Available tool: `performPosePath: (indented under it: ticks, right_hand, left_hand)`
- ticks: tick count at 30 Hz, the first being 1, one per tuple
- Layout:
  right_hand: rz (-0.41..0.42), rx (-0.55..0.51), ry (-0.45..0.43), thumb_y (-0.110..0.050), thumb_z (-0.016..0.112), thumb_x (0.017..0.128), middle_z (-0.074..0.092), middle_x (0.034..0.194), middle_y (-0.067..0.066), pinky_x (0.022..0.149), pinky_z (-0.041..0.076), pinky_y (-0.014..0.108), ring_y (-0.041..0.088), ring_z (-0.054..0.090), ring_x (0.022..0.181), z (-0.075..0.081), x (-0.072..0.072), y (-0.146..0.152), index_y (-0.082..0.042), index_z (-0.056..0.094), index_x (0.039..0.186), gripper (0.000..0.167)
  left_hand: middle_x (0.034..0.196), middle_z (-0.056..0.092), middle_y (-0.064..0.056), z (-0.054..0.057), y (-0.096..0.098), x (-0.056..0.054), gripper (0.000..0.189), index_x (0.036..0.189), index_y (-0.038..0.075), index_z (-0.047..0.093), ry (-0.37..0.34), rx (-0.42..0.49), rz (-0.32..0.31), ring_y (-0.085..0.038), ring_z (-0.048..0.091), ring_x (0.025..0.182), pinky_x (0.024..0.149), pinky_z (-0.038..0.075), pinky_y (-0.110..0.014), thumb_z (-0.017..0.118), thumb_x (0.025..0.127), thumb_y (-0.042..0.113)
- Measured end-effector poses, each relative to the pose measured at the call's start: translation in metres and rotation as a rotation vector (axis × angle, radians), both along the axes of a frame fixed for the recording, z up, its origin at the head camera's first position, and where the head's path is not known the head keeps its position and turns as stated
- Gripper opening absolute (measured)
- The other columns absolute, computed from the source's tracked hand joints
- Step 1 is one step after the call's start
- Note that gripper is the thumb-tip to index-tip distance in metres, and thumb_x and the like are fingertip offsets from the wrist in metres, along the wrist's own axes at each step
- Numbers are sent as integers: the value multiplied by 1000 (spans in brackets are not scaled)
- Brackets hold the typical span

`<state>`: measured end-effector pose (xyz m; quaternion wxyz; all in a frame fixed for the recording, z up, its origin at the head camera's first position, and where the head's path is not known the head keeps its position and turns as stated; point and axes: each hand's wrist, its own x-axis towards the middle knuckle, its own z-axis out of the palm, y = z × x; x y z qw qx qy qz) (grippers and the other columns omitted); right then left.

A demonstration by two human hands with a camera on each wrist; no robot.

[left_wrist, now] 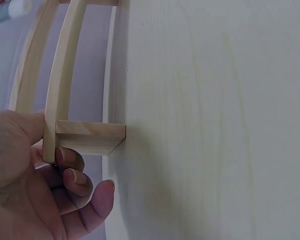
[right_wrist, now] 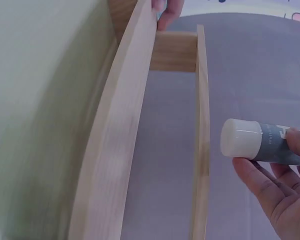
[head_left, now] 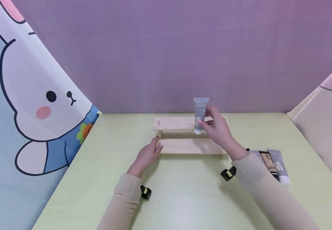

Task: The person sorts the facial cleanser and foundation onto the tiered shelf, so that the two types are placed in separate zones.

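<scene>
A two-step wooden rack (head_left: 189,145) stands on the pale green table (head_left: 183,198). My left hand (head_left: 148,155) grips the left end of its lower step, thumb on top and fingers curled beneath by the leg (left_wrist: 90,136). My right hand (head_left: 216,127) holds a grey tube (head_left: 200,115) upright, with its white cap (right_wrist: 241,139) pointing down at the front edge of the upper step (head_left: 173,123). Whether the cap touches the wood is unclear. In the wrist views, the left hand (left_wrist: 35,175) wraps round the board end and the right hand (right_wrist: 280,185) pinches the tube body.
Three more tubes lie side by side on the table at the right: a grey one (head_left: 279,166), a dark one (head_left: 269,163) and a third partly hidden behind my right sleeve. A purple backdrop closes the far side, and printed cloth hangs at left and right.
</scene>
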<state>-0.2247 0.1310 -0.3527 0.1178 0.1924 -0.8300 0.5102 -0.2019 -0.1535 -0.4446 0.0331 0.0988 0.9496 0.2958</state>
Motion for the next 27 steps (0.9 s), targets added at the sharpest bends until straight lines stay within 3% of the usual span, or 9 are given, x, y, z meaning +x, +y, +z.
performPosePath:
  ticks: [9,17,27]
  right_hand:
    - [23,-78,-32,-7,65,94,56,121,20,83,54,43,37,64,99,0,-24,-34,-4,40,134,48]
    - [30,-41,-72,-7,65,94,56,124,22,85,54,43,39,63,104,-11,-41,-50,-6,39,136,49]
    - [77,-16,-76,-10,63,95,55,123,21,88,53,42,38,63,105,-11,-54,-74,-8,36,139,51]
  left_hand:
    - [131,57,-24,-1,3,-1,55,150,5,29,-9,17,-5,-40,57,116,98,43,-52,42,105,34]
    - [130,58,-24,-2,8,-2,54,150,6,29,-14,15,4,-40,57,116,96,45,-52,42,105,34]
    - [127,59,-25,-1,10,-4,52,148,6,31,8,8,27,-40,58,115,95,45,-52,43,105,33]
